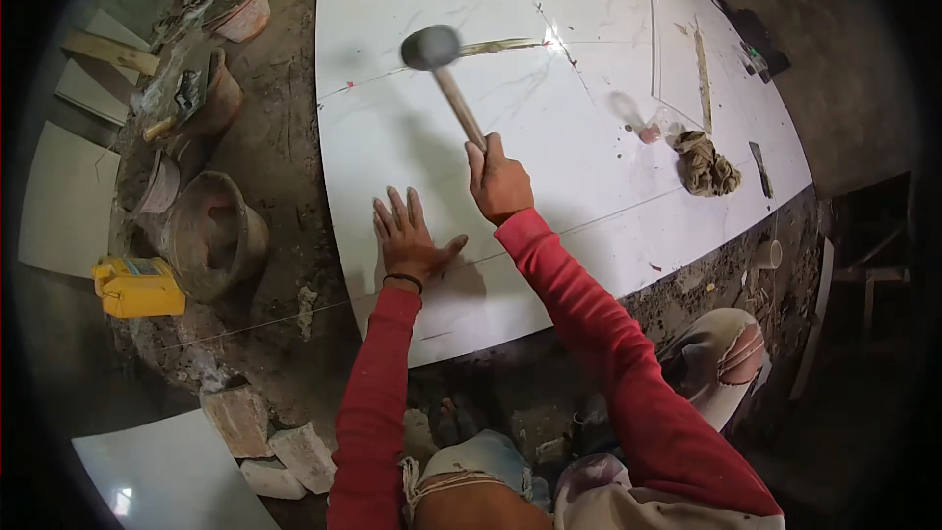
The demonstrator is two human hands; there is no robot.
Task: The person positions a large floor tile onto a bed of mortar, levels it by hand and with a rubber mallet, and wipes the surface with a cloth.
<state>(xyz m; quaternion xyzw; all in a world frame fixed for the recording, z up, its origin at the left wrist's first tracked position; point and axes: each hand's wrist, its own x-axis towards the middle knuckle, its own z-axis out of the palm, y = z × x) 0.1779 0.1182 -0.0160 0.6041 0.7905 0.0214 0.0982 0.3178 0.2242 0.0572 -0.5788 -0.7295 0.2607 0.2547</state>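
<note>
We see the right hand (pixel 500 183) gripping the mallet (pixel 454 100), its lower end hidden in the fist, its dark head (pixel 432 47) blurred above the white tiles (pixel 589 152), the left hand (pixel 407 243) spread wide on them.

The right grip (pixel 500 182) holds a mallet (pixel 436 53) above white tiles (pixel 579 152) where the left grip (pixel 408 243) rests.
</note>
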